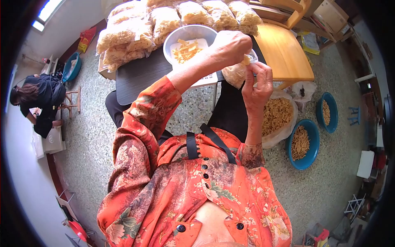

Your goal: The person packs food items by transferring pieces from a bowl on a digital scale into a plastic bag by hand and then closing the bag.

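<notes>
A clear plastic bag (235,75) of pale dried strips hangs between my hands, beside the dark table's right edge. My left hand (233,48) reaches across and is closed at the bag's gathered mouth, its fingertips mostly hidden. Just right of it, my right hand (258,82) pinches the bag's top between thumb and fingers. A small yellowish piece (247,60) shows at the fingertips. Left of the bag, a pale bowl (168,46) holds a few yellowish strips and stands on a white scale (207,80).
Filled bags (127,35) are piled along the back of the dark table (138,78). A wooden chair (284,51) stands at right. Below it are a large open sack (293,123) of strips and two blue basins (303,164). Another person (41,94) sits at far left.
</notes>
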A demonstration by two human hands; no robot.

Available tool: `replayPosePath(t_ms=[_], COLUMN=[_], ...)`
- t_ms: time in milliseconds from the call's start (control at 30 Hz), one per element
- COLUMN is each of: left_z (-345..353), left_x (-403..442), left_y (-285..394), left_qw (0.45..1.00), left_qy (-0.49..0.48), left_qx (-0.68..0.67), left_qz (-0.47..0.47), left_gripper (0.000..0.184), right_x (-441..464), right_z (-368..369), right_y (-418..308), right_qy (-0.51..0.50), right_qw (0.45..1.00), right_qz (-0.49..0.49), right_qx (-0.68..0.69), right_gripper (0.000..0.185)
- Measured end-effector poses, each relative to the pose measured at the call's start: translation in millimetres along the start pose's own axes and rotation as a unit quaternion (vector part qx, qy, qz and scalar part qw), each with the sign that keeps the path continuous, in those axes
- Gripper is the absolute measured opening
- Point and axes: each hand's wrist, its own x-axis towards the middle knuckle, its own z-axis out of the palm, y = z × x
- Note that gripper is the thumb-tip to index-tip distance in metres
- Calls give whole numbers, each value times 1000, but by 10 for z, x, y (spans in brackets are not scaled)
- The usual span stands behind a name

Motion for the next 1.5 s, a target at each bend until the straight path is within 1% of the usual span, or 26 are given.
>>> replayPosePath(t_ms=[33, 100, 133, 167, 233, 267, 300, 367, 400, 467, 500, 567, 600, 633, 700, 767, 833, 867, 933, 967, 1033, 1267, 1367, 1433, 1467, 1500], left_z=[12, 8, -36, -154, -320, -298, -284, -336, -350, -284, -202, -108, -51, 7, 143, 159, 152, 125, 106, 129, 171, 245, 115, -24, -87, -143], left_x=[-14, -33, -54, -90, -189, -210, -241, -367, -421, -513, -568, -620, -640, -656, -706, -712, -691, -674, -650, -647, -632, -612, -609, -606, -618, -628], left_y=[-58, -218, -294, -331, -421, -548, -694, -809, -853, -955, -964, -973, -962, -997, -1045, -1023, -975, -949, -927, -940, -961, -1092, -1143, -1196, -1223, -1247], left_qw=[1000, 987, 978, 978, 971, 968, 969, 975, 976, 993, 997, 997, 995, 995, 997, 996, 995, 995, 994, 994, 997, 999, 997, 987, 972, 933], left_qy=[1, 48, 54, 38, 31, 47, 54, 58, 58, -15, 3, -30, -48, -47, -8, -13, -48, -48, -77, -77, -44, -3, 33, 22, 20, -2], left_qx=[2, -150, -191, -194, -235, -245, -235, -212, -211, -110, -71, -63, -51, -52, -57, -71, -27, -28, -9, -10, 21, 9, -27, -124, -192, -306], left_qz=[-2, 43, 61, 69, 40, 44, 51, -16, -16, -50, -42, -42, -68, -68, -45, -58, -78, -80, -82, -83, -62, -47, -70, -99, -134, -188], left_gripper=[17, 24, 27, 24, 21, 18, 14, 13, 13, 13, 15, 19, 28, 28, 35, 38, 31, 31, 21, 21, 14, 9, 7, 12, 15, 17], right_x=[9, 24, 24, 20, 5, 2, -1, 4, 4, 12, 19, 24, 27, 31, 40, 43, 47, 44, 38, 40, 39, 32, 41, 36, 41, 42], right_z=[-7, -25, -31, -34, -35, -34, -28, -21, -19, -16, -11, 4, 5, 1, -12, -22, -19, -15, -7, -5, 0, 0, -3, -14, -19, -19], right_y=[-1, -11, -1, 13, 15, 16, 24, 34, 33, 29, 24, 16, 9, 0, -19, -34, -33, -29, -29, -32, -31, -18, -13, -6, -9, -12], right_qy=[0, 5, 6, 5, 6, 8, 10, 10, 7, 6, 4, 1, 0, -1, -6, -7, -9, -9, -11, -13, -15, -17, -15, -12, -11, -11], right_qw=[1000, 1000, 1000, 1000, 1000, 1000, 1000, 1000, 1000, 1000, 1000, 1000, 1000, 1000, 1000, 1000, 999, 999, 999, 999, 999, 999, 999, 999, 999, 1000], right_qz=[-1, 7, 7, 12, 17, 18, 20, 10, 2, -3, -7, -6, -5, -6, -5, -7, -8, -9, -10, -9, -9, -1, -2, -3, -3, -3], right_qx=[2, -9, -8, -11, -12, -14, -17, -19, -22, -23, -24, -21, -20, -21, -27, -29, -31, -34, -37, -37, -38, -33, -34, -37, -32, -26], right_gripper=[10, 9, 9, 8, 8, 8, 8, 9, 10, 10, 10, 10, 10, 10, 10, 10, 10, 9, 9, 9, 9, 9, 9, 9, 9, 10])
